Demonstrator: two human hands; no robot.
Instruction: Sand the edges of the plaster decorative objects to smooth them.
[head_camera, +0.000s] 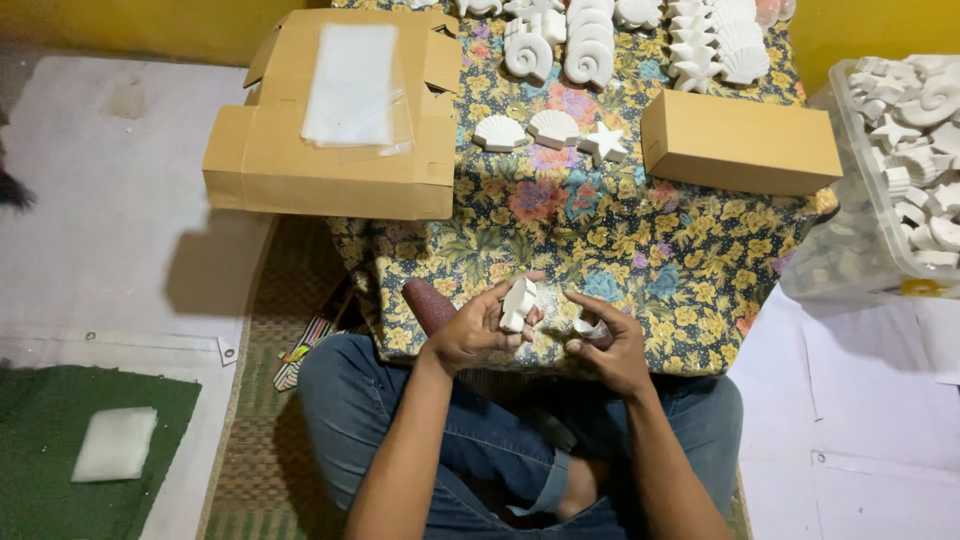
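Layout seen from above. On the cloth-covered surface (600, 250), an opened flat carton (330, 150) lies at the left with a plastic bag (352, 85) on it; a closed box (738, 142) lies at the right. Between them sit three small cast pieces (553, 130), with rows of cast pieces (620, 35) behind. A bin of cast pieces (890, 170) stands right of the surface. A foam pad (115, 443) lies on the floor at far left.

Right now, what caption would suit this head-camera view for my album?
Seated person's left hand holds a white plaster piece beside the right hand, over a floral cloth.
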